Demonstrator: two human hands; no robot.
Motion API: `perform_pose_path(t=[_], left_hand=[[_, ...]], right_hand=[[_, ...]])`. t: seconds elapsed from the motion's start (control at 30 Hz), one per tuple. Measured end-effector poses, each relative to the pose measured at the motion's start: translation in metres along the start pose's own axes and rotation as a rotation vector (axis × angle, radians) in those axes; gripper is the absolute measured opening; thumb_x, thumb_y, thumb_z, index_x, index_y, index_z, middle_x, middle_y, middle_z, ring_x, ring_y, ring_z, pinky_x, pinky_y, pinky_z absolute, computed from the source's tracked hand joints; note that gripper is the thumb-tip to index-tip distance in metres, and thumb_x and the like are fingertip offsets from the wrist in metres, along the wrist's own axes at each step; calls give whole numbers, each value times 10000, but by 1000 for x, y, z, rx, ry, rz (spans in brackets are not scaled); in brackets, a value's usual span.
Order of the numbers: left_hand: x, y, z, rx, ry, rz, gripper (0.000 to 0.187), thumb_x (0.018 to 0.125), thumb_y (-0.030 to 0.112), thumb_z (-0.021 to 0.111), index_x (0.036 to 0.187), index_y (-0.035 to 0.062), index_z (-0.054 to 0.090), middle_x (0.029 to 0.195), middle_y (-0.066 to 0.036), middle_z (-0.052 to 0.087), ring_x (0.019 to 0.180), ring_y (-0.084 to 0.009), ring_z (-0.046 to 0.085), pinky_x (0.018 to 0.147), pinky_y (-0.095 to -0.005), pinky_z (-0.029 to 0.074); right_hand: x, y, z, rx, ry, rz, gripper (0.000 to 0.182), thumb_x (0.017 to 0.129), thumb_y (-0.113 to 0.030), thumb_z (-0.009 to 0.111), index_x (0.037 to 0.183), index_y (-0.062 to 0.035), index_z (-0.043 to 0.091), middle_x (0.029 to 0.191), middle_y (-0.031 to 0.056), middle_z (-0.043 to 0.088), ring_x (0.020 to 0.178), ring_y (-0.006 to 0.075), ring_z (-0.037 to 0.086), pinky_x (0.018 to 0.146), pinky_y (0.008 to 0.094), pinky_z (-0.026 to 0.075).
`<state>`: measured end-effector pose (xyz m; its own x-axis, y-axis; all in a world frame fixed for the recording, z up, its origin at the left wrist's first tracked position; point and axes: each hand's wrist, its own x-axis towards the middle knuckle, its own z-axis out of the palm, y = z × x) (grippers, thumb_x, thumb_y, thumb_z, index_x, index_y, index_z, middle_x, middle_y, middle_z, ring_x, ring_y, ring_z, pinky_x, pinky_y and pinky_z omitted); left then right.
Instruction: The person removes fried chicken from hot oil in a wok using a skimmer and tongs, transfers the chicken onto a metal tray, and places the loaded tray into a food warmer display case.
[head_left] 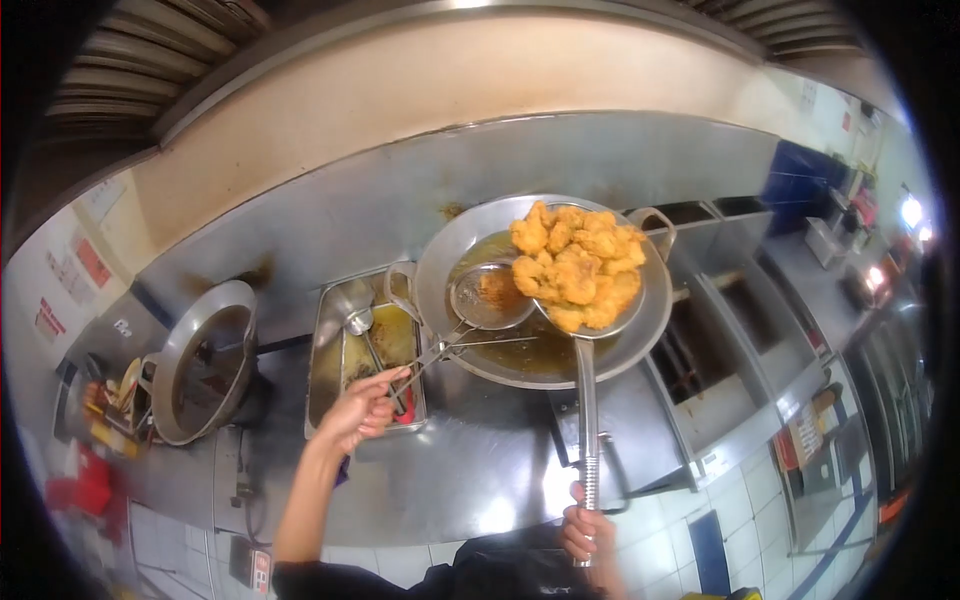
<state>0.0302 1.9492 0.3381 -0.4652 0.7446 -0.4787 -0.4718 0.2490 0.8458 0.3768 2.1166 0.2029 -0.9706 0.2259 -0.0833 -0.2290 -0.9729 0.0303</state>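
My right hand [588, 535] grips the long metal handle of a large strainer [586, 380]. Golden fried chicken pieces [580, 265] are heaped in its basket, over the right half of a wide wok [440, 230] of oil. Closed around a thin wire handle, my left hand [358, 412] holds a small mesh skimmer [478, 318]. Brown crumbs [497, 291] lie in the skimmer's mesh, which sits over the oil just left of the chicken. The wok's rim passes under both tools.
Left of the wok stands a rectangular metal tray [318, 385] with yellowish oil and a ladle [359, 322]. Farther left is a second wok [190, 425] of dark oil. Deep fryer wells [690, 350] line the right side. A steel backsplash [350, 200] runs behind.
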Motion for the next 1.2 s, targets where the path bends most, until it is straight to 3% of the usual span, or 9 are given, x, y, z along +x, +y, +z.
perform_pose_path(t=[0.4,0.6,0.73,0.83,0.9,0.93,1.0,1.1,1.2], left_hand=[[71,-78,80,-595,154,444,406,1039,162,299,1439,154,369,652,37,330,476,-33,278,390,-171,241],[12,-114,90,-675,208,597,437,1038,232,366,1473,195,332,660,47,322,464,-22,250,380,-163,215],[-42,-150,64,-553,493,576,466,1034,301,392,1487,230,310,651,54,288,468,-28,237,391,-166,206],[-63,-186,9,-212,830,511,446,1025,321,420,1454,199,395,649,58,352,479,-37,289,405,-180,252],[-65,-223,-60,666,1199,576,409,996,266,465,1387,153,494,629,-54,563,488,-167,512,441,-323,411],[-75,-219,-68,666,1203,572,409,996,266,465,1387,153,494,629,-54,563,488,-167,512,441,-323,411],[-88,-211,-87,1370,1231,241,386,948,182,486,1326,140,553,756,-230,668,655,-387,647,603,-501,498],[-80,-198,-120,1495,1067,-87,405,945,169,429,1335,202,532,908,-229,670,813,-449,641,711,-555,497],[-87,-166,-100,1515,1061,-90,399,943,174,417,1317,213,548,872,-217,678,795,-453,643,732,-548,510]], right_hand=[[-19,-35,-11,-221,-8,65,343,932,-49,483,1265,-130,468,631,-5,426,386,91,368,329,255,357],[-26,-48,-2,-367,86,54,328,895,-62,562,1199,-123,455,606,-16,382,360,82,327,279,245,299],[-29,-55,-6,-311,113,78,298,905,-51,512,1153,-107,358,582,0,368,355,104,375,302,269,388],[-30,-59,-6,-314,77,43,290,902,-46,511,1143,-83,355,570,3,373,336,104,385,286,265,384],[-29,-59,-7,-311,59,49,286,898,-38,510,1137,-91,363,566,3,373,327,103,373,271,266,367],[-29,-58,-5,-310,60,54,286,898,-38,510,1137,-91,363,566,3,373,327,103,373,271,266,367],[-28,-54,-1,-331,105,44,279,894,-32,513,1124,-97,368,565,1,373,323,104,366,263,266,357],[-27,-48,-5,-311,104,17,279,896,-20,498,1129,-94,364,567,2,377,313,107,355,251,272,350],[-19,-40,-1,-325,39,-29,351,907,-31,518,1203,-68,335,587,13,414,343,99,365,250,257,310]])
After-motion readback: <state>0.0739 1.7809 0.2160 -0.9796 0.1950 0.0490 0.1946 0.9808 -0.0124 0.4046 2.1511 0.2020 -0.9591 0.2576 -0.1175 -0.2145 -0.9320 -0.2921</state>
